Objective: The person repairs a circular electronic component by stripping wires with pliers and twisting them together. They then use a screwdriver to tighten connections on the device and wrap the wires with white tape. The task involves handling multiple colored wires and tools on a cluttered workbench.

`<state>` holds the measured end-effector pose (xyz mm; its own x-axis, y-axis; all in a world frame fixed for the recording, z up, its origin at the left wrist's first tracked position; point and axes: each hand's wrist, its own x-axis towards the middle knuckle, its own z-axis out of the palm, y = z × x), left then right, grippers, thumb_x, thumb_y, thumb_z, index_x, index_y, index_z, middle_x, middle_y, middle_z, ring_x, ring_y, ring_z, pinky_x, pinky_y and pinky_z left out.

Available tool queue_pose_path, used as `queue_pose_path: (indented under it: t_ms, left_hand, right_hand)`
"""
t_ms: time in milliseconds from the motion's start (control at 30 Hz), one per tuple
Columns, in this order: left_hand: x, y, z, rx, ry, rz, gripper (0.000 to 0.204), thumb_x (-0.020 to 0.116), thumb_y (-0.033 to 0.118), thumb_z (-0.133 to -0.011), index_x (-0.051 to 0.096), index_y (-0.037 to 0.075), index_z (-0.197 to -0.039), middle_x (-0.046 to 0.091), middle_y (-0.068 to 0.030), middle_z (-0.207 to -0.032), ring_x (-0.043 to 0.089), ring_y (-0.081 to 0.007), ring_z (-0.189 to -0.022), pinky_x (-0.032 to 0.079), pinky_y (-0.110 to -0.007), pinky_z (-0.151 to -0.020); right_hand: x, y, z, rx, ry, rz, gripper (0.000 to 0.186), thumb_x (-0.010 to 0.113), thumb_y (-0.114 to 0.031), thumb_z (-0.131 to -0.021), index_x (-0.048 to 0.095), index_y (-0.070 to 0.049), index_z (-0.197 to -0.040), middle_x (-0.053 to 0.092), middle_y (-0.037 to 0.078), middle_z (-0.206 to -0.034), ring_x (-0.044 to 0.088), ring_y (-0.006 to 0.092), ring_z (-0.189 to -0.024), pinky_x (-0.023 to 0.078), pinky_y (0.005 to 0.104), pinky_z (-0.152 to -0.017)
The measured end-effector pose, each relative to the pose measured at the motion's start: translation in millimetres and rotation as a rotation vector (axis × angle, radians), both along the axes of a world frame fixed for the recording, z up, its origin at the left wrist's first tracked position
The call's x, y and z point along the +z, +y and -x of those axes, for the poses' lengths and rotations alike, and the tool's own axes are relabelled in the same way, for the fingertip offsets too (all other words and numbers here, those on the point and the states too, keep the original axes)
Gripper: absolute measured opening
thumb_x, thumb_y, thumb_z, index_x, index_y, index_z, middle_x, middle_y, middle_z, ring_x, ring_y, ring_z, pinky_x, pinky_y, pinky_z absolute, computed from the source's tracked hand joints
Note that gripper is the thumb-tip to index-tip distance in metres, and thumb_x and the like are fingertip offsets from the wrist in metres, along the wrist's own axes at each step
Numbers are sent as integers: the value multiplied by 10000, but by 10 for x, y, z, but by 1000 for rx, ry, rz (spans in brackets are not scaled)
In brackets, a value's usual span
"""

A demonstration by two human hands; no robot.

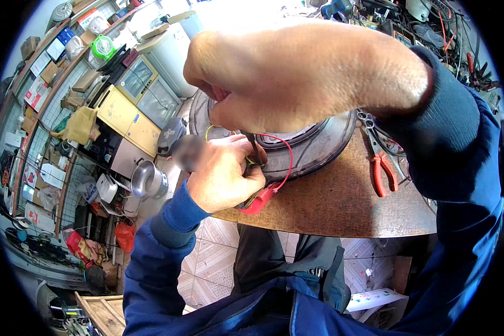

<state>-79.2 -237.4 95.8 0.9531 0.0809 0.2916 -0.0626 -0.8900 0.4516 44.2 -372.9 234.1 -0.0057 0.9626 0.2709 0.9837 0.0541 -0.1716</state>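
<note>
My right hand is close to the camera, its fingers curled closed; a small red bit shows in its grip, but most of what it holds is hidden. My left hand pinches beside the near edge of a round grey appliance base on the table. What is between its fingertips is too small to make out. A dark narrow piece stands by those fingers. A thin red wire curves from there to a red object under the left hand. Some yellow wire shows beside the left hand.
Red-handled pliers lie right of the base on the brown wooden table. Tangled cables and tools fill the far right. Leftward stand a metal pot, a yellow cabinet and loaded shelves.
</note>
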Motion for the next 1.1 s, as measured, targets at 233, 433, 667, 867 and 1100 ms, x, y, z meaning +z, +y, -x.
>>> queue_pose_path:
  t_ms: [233, 433, 667, 867, 1100]
  left_hand:
    - [-89, 17, -29, -8, -45, 132, 176, 675, 62, -703, 732, 19, -864, 701, -190, -827, 708, -361, -779, 568, -414, -727]
    - [-264, 81, -65, -64, -150, 71, 213, 681, 47, -716, 731, 15, -920, 703, -202, -828, 711, -356, -750, 567, -413, -692]
    - [-1, -86, -13, 91, 68, 162, 232, 690, 16, -752, 692, 19, -985, 690, -157, -783, 678, -218, -658, 543, -352, -625]
    - [-175, -14, -12, 52, -117, 160, 259, 700, -29, -756, 697, -2, -1014, 555, -24, -609, 453, -40, -534, 406, -270, -492]
    - [-182, -26, -15, 43, -179, 176, 197, 722, -1, -751, 684, -7, -944, 583, -59, -576, 473, -69, -453, 414, -291, -464]
  right_hand:
    - [-193, -90, -55, 11, 43, -180, 279, 708, -205, -884, 732, 62, -963, 727, 266, -900, 734, 391, -869, 578, 460, -757]
    - [-550, 150, 228, -124, 834, -557, 362, 611, -233, -988, 660, 92, -837, 665, 308, -778, 687, 479, -786, 557, 503, -717]
    - [-593, 197, -284, 600, 1569, 95, 551, 572, -366, -1062, 351, -174, -596, 295, -59, -546, 248, 67, -439, 243, 256, -404]
    - [-724, 424, -65, 247, 1350, -514, 500, 566, -368, -1065, 593, -51, -680, 496, 0, -559, 503, 135, -502, 399, 309, -483]
    - [-699, 284, -25, 368, 1408, -459, 533, 586, -406, -1045, 500, -72, -639, 468, 13, -546, 406, 110, -442, 288, 273, -412]
